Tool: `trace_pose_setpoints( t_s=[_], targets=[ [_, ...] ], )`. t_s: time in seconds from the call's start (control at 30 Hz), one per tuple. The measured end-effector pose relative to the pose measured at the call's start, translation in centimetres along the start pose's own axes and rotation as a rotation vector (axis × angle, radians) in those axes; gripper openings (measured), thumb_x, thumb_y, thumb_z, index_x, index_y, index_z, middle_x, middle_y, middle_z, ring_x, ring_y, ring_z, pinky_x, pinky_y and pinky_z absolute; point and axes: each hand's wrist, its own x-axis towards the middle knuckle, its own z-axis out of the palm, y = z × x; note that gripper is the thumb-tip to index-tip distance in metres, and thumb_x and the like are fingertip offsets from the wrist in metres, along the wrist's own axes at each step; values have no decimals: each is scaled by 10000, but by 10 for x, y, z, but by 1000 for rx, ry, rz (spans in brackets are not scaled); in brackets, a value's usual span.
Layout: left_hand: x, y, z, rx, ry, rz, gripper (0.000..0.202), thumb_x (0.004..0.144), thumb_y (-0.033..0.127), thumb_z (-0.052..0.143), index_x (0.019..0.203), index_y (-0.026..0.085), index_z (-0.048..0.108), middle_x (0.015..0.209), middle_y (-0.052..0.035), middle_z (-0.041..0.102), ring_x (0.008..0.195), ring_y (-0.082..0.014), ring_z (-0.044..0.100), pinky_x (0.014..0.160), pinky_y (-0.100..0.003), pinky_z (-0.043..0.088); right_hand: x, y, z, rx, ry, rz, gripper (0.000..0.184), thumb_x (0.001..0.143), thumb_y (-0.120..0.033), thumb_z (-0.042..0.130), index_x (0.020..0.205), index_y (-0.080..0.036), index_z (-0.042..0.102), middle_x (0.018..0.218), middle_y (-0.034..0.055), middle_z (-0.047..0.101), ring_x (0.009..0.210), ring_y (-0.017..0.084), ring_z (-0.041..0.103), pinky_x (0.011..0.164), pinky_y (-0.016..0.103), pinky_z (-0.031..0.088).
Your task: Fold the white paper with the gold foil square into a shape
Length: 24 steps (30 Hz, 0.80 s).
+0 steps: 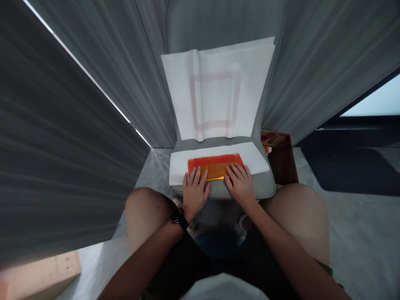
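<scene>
On the seat of a grey padded chair lies a white sheet, and on it a red paper sheet with a shiny gold-orange band along its near side. My left hand rests flat with spread fingers on the left end of the band. At the right end, my right hand presses down in the same way, thumb apart. Both hands touch the paper from above without gripping it. Whether the gold band is a folded part of the red sheet I cannot tell.
Against the chair's backrest leans a large white sheet with a faint reddish rectangular outline. Grey curtains hang on both sides. An open cardboard box stands right of the chair; another box sits lower left. A dark mat lies on the floor.
</scene>
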Motion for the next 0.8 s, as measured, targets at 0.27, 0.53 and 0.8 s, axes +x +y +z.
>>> trace_pose_setpoints(
  t_s=[0.27, 0.53, 0.8],
  targets=[
    [-1, -3, 3, -23, 13, -11, 505, 1057, 369, 503, 1542, 234, 547, 1641, -106, 476, 1518, -306, 433, 1255, -540, 309, 1, 22, -7, 36, 67, 231, 459, 1072, -396, 432, 1359, -131, 673, 1435, 204, 638, 1387, 322, 531, 1231, 593, 307],
    [2, -12, 0, -134, 16, 47, 468, 1073, 389, 464, 1498, 244, 596, 1597, -113, 533, 1491, -316, 472, 1240, -560, 322, -12, 96, -44, 271, 149, 869, 685, 885, -759, 502, 991, -129, 749, 1031, 197, 712, 1007, 334, 635, 965, 510, 502],
    [16, -14, 0, -170, -96, 194, 484, 1090, 404, 416, 1516, 232, 571, 1612, -101, 516, 1517, -292, 443, 1269, -546, 295, -41, 95, -62, 615, 129, 1030, 682, 698, -878, 631, 597, -207, 560, 864, 72, 680, 776, 203, 583, 654, 316, 497]
  ],
)
